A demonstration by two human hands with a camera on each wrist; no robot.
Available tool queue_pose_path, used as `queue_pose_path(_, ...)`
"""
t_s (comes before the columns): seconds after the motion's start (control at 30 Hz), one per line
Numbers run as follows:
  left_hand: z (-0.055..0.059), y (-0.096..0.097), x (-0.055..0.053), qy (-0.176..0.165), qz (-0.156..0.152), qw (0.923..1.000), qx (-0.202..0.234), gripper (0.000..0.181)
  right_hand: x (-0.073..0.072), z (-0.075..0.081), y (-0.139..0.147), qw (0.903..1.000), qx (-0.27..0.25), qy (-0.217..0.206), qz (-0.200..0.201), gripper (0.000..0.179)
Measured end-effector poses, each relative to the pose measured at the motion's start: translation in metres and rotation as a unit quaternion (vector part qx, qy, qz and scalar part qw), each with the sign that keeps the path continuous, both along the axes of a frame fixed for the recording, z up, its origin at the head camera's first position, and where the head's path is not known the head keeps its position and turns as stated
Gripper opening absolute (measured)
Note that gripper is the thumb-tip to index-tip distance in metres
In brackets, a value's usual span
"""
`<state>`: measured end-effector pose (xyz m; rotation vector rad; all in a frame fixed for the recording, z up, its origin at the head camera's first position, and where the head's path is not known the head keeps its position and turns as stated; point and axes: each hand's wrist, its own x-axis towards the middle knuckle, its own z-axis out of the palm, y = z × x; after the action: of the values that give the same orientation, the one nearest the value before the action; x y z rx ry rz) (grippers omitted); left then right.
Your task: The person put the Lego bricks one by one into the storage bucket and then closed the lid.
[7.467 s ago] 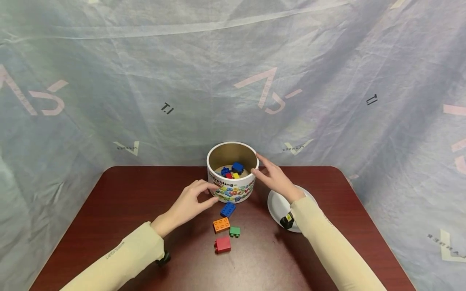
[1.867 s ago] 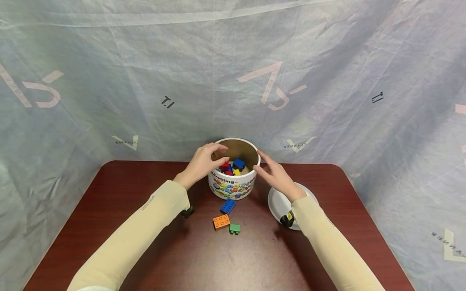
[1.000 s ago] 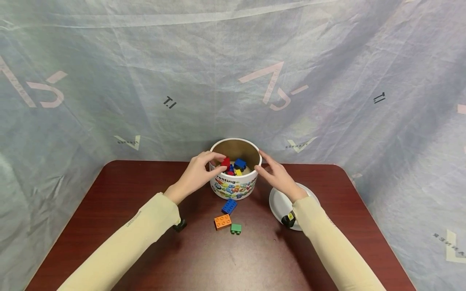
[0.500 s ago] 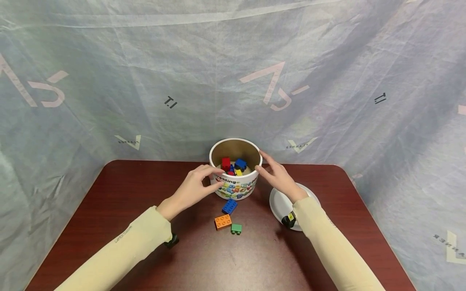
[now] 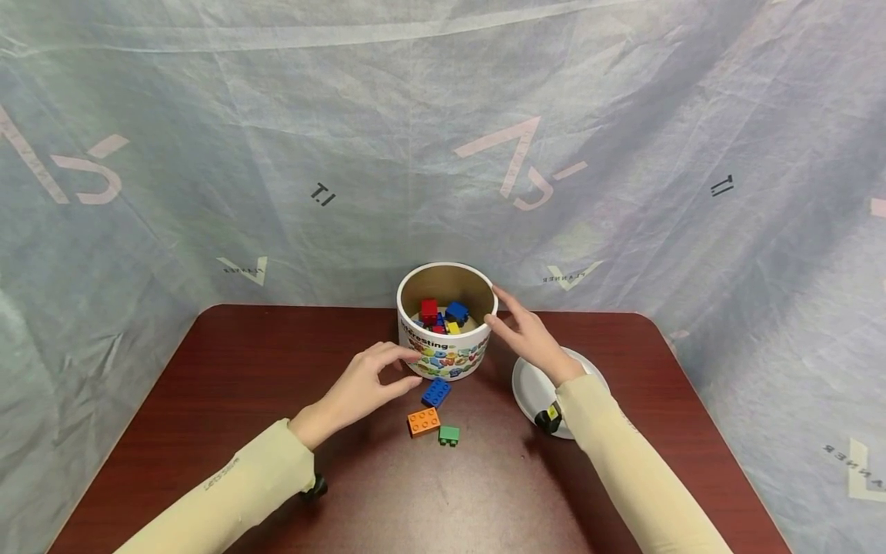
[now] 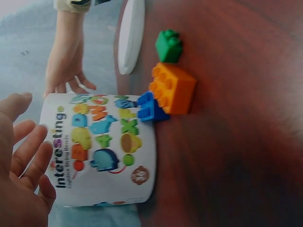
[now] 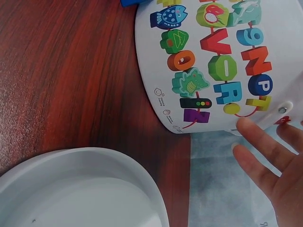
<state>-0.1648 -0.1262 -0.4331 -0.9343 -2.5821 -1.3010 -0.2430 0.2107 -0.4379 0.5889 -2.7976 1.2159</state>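
Note:
A white round bucket printed with colourful toy letters stands at the table's back. Inside lie a red brick, a blue brick and smaller pieces, some yellow. My left hand hovers at the bucket's front left, thumb and fingers apart and holding nothing. Just in front of the bucket lies a blue toy brick, close to the left fingertips. Nearer to me are an orange brick and a small green brick. My right hand rests extended fingers against the bucket's right rim.
A shallow white round lid lies right of the bucket, partly under my right forearm. Behind the dark red wooden table hangs a grey printed cloth.
The red brick, on the table at first, is now in the bucket. My left hand has since drawn back from the rim, down toward the blue brick. The right hand stays at the rim.

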Motion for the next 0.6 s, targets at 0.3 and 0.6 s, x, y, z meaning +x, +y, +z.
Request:
queue_pose_path(0.3, -0.022, -0.004, 0.008, -0.004, -0.005, 1.0000, -0.005, 0.034, 0.000, 0.000, -0.001, 1.0000, -0.005, 0.002, 0.004, 0.072)
queue_pose_path(0.6, -0.041, -0.003, 0.014, -0.027, 0.000, 0.9991, -0.033, 0.038, 0.000, -0.002, 0.000, 1.0000, -0.008, 0.005, -0.002, 0.072)
